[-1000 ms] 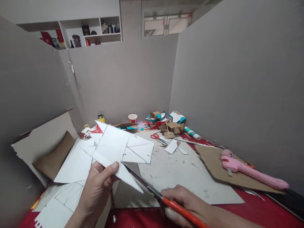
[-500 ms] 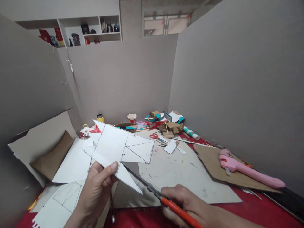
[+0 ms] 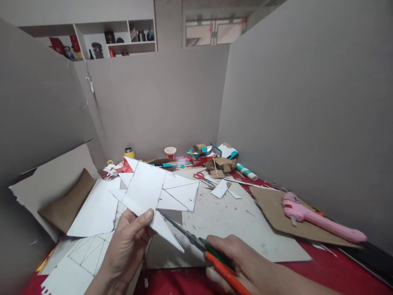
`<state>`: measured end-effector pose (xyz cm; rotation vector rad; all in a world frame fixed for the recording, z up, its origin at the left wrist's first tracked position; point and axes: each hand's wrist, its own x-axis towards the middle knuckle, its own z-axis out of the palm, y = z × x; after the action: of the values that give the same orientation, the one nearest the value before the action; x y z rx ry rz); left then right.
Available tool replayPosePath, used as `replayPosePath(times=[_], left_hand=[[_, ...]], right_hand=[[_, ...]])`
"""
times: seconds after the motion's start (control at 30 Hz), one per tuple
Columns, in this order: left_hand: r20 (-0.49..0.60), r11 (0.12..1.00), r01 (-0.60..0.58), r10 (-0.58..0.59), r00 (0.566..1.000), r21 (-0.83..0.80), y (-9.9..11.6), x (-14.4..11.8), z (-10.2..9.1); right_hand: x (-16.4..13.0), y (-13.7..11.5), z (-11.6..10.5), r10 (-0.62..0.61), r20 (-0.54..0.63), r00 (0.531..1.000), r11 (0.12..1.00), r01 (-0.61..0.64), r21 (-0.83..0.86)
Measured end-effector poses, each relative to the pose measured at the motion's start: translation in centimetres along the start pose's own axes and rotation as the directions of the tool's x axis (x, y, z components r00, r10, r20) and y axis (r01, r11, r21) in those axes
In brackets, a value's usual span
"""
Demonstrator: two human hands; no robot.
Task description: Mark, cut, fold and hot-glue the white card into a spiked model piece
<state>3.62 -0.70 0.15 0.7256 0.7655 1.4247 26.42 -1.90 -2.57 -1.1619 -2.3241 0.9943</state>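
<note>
1. Left hand [image 3: 133,233] pinches the white, line-marked, angular card [image 3: 145,188] above the flat pale-grey board [image 3: 233,217]'s left side, probably steadying it.
2. Right hand [image 3: 235,254] wraps orange-and-green-handled metal scissors [image 3: 218,267], tips at the card's notch.

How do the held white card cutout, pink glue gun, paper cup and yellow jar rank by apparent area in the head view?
1. White card cutout
2. Pink glue gun
3. Paper cup and yellow jar: too alike to rank
</note>
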Motion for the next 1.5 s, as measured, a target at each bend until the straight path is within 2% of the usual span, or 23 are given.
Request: replayPosePath(times=[0.43,0.63,0.87,1.07,1.5], left_hand=[[0.008,1.000,0.002,-0.003,1.000,0.019,0.0,0.1,-0.3],[0.044,0.998,0.040,-0.038,0.998,-0.046,0.1,0.1,-0.2],[0.013,0.992,0.061,-0.060,0.998,-0.110,0.1,0.0,0.0],[0.011,0.977,0.096,-0.095,0.995,-0.191,0.0,-0.1,0.2],[-0.002,0.961,0.154,-0.158,0.987,-0.230,0.0,-1.0,-0.4]], right_hand=[[-0.1,1.6,0.4,-0.087,-0.071,0.994,0.996,0.086,-0.021],[-0.1,1.7,0.5,-0.103,-0.080,0.991,0.994,0.100,-0.042],[-0.1,0.8,0.0,-0.059,-0.015,0.998,0.997,0.060,0.042],[0.0,1.6,0.0,-0.114,-0.117,0.987,0.985,0.096,-0.146],[0.3,3.4,0.8,-0.308,-0.182,0.934,0.911,0.234,-0.340]])
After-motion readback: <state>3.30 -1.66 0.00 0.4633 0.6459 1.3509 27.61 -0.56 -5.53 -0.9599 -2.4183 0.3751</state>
